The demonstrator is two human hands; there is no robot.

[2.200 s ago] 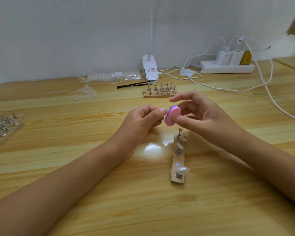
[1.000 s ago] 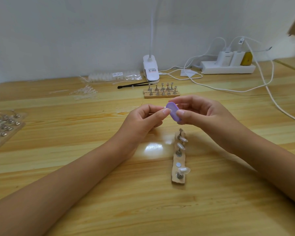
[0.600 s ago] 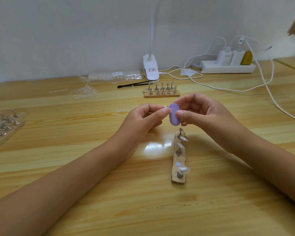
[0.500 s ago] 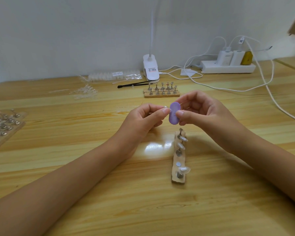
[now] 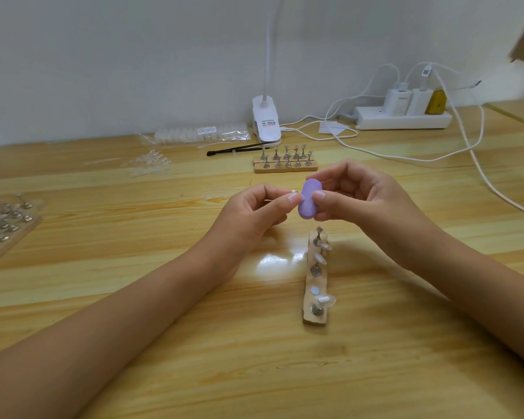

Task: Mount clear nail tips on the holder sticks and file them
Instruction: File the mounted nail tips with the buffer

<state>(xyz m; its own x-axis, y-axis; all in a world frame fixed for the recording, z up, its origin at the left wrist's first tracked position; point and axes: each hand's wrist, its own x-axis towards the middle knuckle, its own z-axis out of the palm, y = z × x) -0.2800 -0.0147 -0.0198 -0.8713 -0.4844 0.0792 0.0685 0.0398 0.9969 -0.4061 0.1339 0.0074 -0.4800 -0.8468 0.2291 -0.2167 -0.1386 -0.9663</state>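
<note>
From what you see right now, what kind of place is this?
Probably a work desk for making false nails: wooden strips of metal holder sticks, a bag of clear nail tips, and a purple file in the right hand.

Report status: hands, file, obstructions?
Left hand pinching holder stick. Right hand pinching purple file, right beside it. Nail tip hidden. Nothing in the way.

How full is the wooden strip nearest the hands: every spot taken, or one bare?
One spot is bare: on the wooden strip a round metal disc shows with nothing standing on it.
</note>
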